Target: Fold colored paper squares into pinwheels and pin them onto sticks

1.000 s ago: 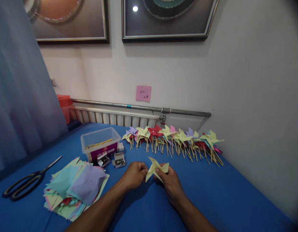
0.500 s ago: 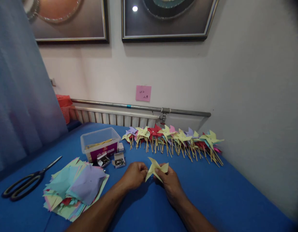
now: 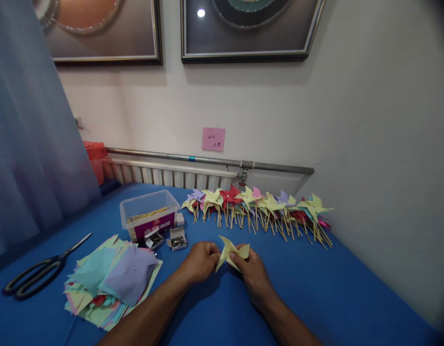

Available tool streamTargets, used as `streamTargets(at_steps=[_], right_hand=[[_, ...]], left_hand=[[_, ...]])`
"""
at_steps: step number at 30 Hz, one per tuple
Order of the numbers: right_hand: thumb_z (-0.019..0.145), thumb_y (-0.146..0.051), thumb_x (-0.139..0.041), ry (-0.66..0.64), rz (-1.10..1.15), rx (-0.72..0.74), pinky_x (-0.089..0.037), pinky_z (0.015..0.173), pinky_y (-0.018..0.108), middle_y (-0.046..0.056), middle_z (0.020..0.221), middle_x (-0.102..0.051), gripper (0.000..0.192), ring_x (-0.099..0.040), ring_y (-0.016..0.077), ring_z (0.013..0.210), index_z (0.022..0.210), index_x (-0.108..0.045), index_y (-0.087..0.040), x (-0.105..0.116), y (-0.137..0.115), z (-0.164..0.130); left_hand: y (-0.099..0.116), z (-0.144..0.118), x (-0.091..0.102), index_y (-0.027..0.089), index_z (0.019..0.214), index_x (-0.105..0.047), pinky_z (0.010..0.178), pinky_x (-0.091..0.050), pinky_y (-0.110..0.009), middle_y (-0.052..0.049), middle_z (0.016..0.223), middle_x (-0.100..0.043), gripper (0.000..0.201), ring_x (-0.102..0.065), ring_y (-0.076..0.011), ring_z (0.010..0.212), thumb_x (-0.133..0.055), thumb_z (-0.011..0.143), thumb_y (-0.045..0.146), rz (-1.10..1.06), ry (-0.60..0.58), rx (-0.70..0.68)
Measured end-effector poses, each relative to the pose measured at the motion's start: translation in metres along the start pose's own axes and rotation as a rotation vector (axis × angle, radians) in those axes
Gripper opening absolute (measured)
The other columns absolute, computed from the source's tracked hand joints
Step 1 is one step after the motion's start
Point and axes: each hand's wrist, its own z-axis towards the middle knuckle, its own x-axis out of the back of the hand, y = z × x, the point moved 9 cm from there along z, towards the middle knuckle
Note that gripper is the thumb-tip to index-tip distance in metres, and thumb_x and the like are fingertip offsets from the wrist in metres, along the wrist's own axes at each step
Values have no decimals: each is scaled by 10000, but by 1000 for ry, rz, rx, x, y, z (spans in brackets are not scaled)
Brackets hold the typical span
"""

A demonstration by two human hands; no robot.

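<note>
A pale yellow paper pinwheel head point(image 3: 232, 252) is held just above the blue table between both hands. My left hand point(image 3: 200, 262) pinches its left side with fingers closed. My right hand point(image 3: 253, 274) grips it from the right and below, thumb on the folded blades. Whether a stick is attached is hidden by my fingers. A row of finished pinwheels point(image 3: 258, 204) on wooden sticks lies beyond my hands, near the wall.
A stack of coloured paper squares point(image 3: 112, 278) lies at the left, with black scissors point(image 3: 34, 271) further left. A clear plastic box point(image 3: 150, 214) with sticks and two small open boxes of pins point(image 3: 178, 239) sit behind. A radiator and pipe point(image 3: 207, 161) run along the wall.
The yellow pinwheel head has shifted slightly down and left between my fingers. Both hands stay in nearly the same place.
</note>
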Motion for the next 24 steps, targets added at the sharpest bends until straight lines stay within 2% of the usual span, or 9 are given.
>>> streamTargets(at_steps=[7, 16, 24], right_hand=[[583, -467, -831, 7, -27, -2, -436, 550, 253, -34, 604, -617, 414, -546, 156, 558, 810, -620, -193, 1, 2, 2], [587, -479, -819, 27, -70, 24, -409, 545, 248, -48, 589, -588, 417, -510, 145, 546, 813, -618, -191, 1, -11, -3], [548, -513, -828, 62, -46, 21, -422, 561, 261, -33, 618, -614, 464, -531, 157, 560, 810, -616, -194, 7, -2, 4]], left_hand=[[4, -4, -1, 163, 720, -598, 467, -330, -205, 42, 519, -542, 117, -429, -86, 427, -499, 767, 204, -23, -15, 20], [-1, -4, -8, 163, 745, -584, 433, -303, -204, 50, 504, -530, 100, -420, -84, 380, -499, 774, 207, -78, -59, 87], [-4, 0, -7, 170, 739, -569, 442, -323, -210, 45, 513, -529, 110, -434, -93, 393, -493, 785, 235, -82, -40, 66]])
